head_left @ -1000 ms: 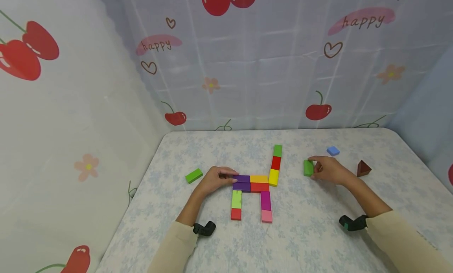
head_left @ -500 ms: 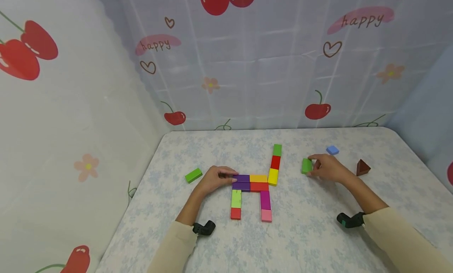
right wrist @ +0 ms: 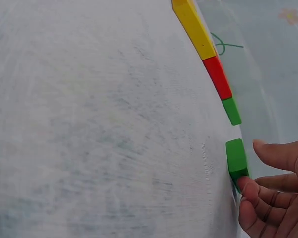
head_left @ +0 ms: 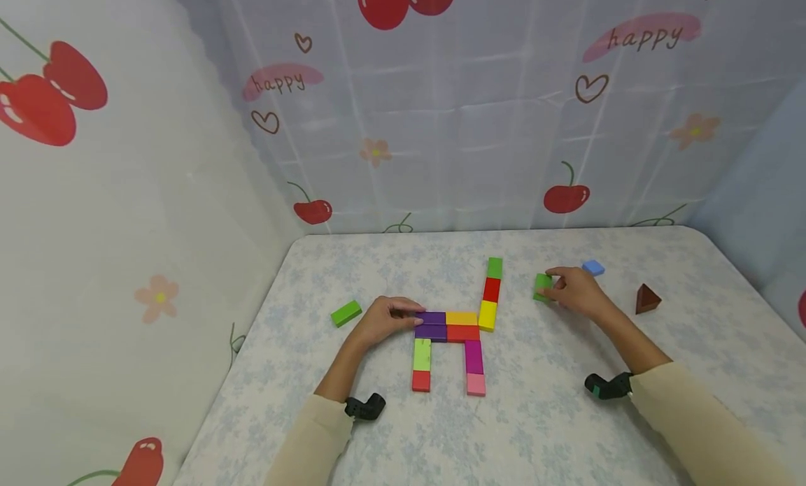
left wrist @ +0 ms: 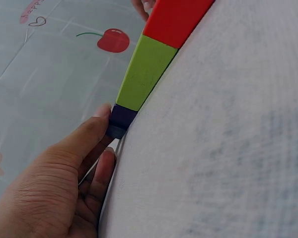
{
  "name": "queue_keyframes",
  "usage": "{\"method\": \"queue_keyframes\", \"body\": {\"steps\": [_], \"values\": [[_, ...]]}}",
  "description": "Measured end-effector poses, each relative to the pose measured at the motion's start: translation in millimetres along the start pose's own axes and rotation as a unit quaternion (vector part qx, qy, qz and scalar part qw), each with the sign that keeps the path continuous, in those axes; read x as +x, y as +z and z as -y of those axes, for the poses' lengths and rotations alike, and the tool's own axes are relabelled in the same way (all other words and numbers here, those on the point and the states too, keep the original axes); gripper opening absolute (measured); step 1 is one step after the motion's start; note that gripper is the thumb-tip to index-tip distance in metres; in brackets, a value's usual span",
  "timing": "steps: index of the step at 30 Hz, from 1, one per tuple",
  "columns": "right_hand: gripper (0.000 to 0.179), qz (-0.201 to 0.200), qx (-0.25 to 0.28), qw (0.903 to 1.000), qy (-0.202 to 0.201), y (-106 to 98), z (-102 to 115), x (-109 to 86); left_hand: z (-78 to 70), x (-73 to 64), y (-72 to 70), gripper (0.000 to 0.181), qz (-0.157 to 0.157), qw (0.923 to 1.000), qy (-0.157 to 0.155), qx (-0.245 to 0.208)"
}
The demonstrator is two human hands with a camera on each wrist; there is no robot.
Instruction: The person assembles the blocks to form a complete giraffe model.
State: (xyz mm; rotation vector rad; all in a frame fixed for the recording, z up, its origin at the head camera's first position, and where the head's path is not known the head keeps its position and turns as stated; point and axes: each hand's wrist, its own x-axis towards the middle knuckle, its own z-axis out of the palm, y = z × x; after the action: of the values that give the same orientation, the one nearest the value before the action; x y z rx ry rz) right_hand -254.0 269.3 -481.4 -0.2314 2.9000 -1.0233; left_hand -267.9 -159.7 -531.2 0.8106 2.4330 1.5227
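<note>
My left hand pinches the left end of two purple blocks, lying one behind the other. Orange and red blocks continue that double row. Below it run two legs: a lime block above a red one, and a magenta block above a pink one. A yellow block, a red block and a green block form a slanting column at the right. My right hand holds another green block with curled fingers, right of the column; a fingertip touches its lower end in the right wrist view.
A loose green block lies left of my left hand. Beyond my right hand are a blue block and a brown triangular block. The patterned tabletop meets a hanging printed curtain at its far edge.
My right hand has moved slightly left and away from me, bringing the green block closer to the column. My left hand and the joined blocks stay where they were.
</note>
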Motion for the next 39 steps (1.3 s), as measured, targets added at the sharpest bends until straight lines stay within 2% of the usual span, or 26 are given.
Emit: {"method": "queue_keyframes", "body": {"steps": [3,8,18,26,33,39], "values": [[0.054,-0.023,0.012,0.9996,0.007,3.6,0.0,-3.3,-0.7,0.1,0.0,0.025,-0.001,1.0000,-0.002,-0.001],[0.051,-0.041,0.024,0.9989,0.006,7.0,-2.9,-3.3,-1.8,-0.5,0.0,0.024,-0.004,1.0000,-0.007,-0.004],[0.058,-0.036,0.022,0.9991,-0.005,6.6,-4.1,-0.5,2.4,-0.8,1.5,0.023,-0.001,1.0000,-0.006,0.000],[0.057,-0.046,0.035,0.9981,0.022,12.6,-8.6,16.8,1.4,-0.4,-0.4,0.023,-0.001,1.0000,-0.002,-0.002],[0.061,-0.052,0.025,0.9979,0.030,13.1,-11.6,34.9,1.1,-1.7,-0.7,0.024,-0.001,1.0000,-0.003,-0.006],[0.061,-0.089,0.012,0.9947,0.050,14.6,-6.2,44.8,1.5,0.3,-0.8,0.024,0.003,1.0000,0.000,-0.004]]}}
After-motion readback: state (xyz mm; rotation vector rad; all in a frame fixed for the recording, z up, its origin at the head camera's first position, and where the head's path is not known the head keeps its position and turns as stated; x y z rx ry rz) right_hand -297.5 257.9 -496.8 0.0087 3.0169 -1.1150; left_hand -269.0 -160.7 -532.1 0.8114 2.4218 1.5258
